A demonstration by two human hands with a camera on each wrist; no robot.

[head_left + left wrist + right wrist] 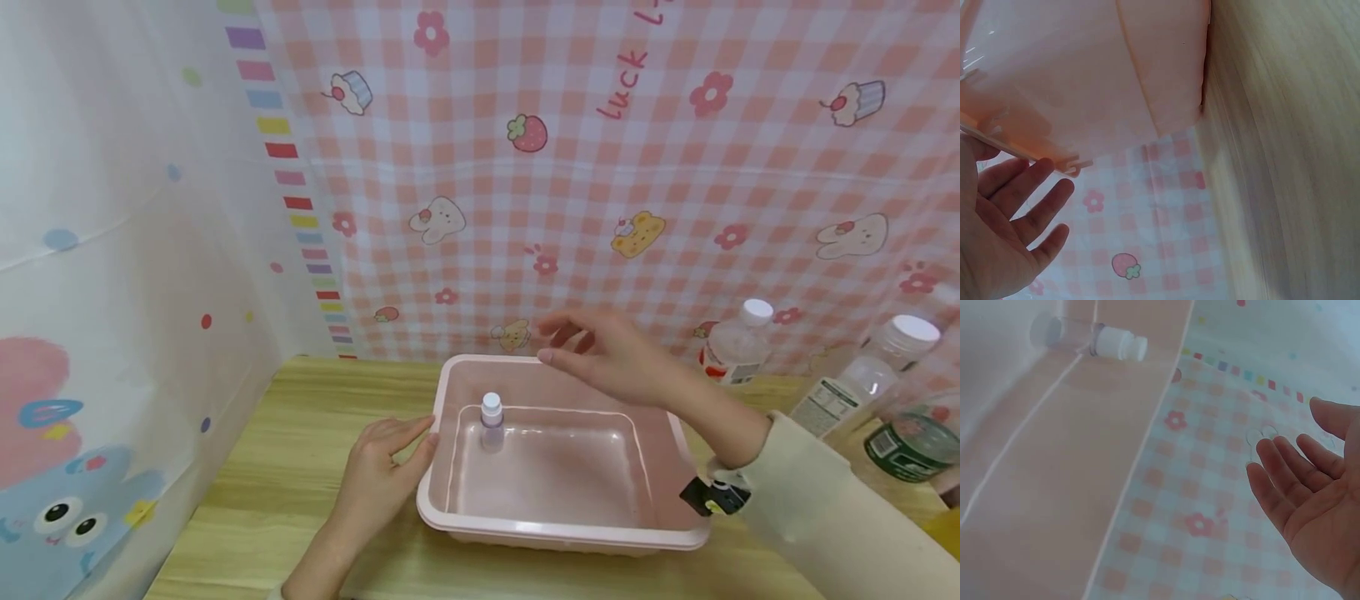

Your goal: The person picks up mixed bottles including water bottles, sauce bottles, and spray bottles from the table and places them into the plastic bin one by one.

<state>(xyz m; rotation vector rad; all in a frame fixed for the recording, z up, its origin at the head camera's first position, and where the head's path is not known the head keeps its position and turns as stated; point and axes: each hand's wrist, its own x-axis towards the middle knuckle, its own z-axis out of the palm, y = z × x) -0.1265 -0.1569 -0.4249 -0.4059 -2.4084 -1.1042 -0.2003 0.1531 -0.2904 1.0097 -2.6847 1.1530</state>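
Observation:
A pale pink plastic basin [570, 527] sits on the wooden table. Inside it, toward the left, stands a small clear bottle with a white cap [491, 421]; the right wrist view also catches this bottle [1094, 339]. My left hand [382, 467] is at the basin's left side, its thumb and index fingertips right at the outer rim. In the left wrist view the other fingers [1044, 209] spread loosely below that rim. Over the basin's far rim hovers my right hand [611, 354], fingers relaxed and palm bare in the right wrist view.
To the right stand several clear bottles: one with a red label [735, 346], a tall one with a white label [862, 379] and one with a green label [915, 442]. A pink checked cloth [480, 183] hangs behind the table [247, 500]; a white printed curtain [127, 292] hangs left.

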